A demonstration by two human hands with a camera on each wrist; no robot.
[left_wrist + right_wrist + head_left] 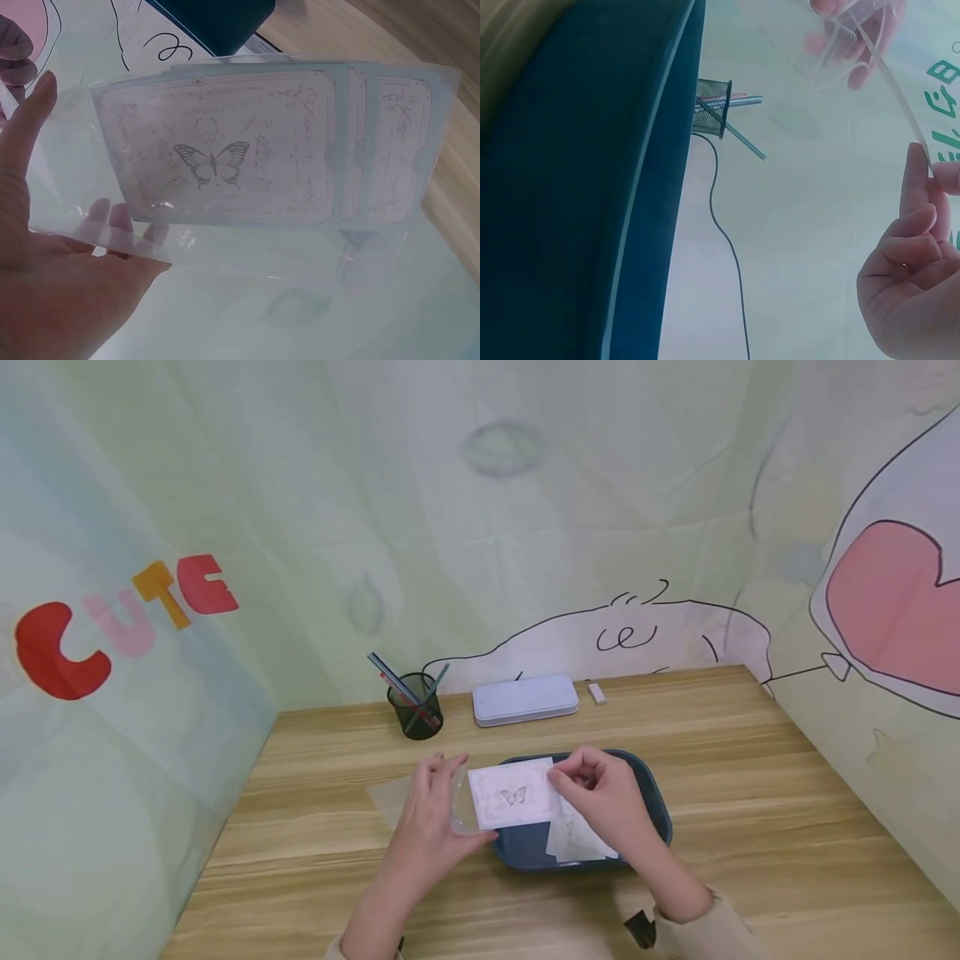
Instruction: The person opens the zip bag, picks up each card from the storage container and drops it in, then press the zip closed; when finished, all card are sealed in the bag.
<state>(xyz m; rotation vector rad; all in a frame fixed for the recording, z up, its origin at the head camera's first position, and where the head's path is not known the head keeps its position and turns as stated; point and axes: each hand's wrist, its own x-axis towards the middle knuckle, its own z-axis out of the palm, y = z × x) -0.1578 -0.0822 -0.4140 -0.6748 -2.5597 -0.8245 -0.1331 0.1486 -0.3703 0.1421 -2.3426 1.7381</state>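
My left hand point(431, 814) holds a clear plastic bag point(462, 802) by its mouth, thumb and fingers spread apart along the edges. Through the bag point(247, 251) in the left wrist view, overlapping printed cards point(225, 154) show, the front one bearing a butterfly. With thumb and fingertips, my right hand point(603, 793) pinches the right edge of a pale card point(513, 793) with a butterfly print, its left edge right at the bag's mouth. In the right wrist view this card point(896, 94) appears nearly edge-on. Below the hands, more white cards point(581, 839) lie in a dark blue tray point(660, 797).
Behind the tray on the wooden table point(300, 785) lies a white pencil case point(525, 700), with a small white eraser point(597, 693) beside it. A black mesh pen holder point(417, 714) with pens stands to its left. A printed curtain point(480, 543) hangs around the table.
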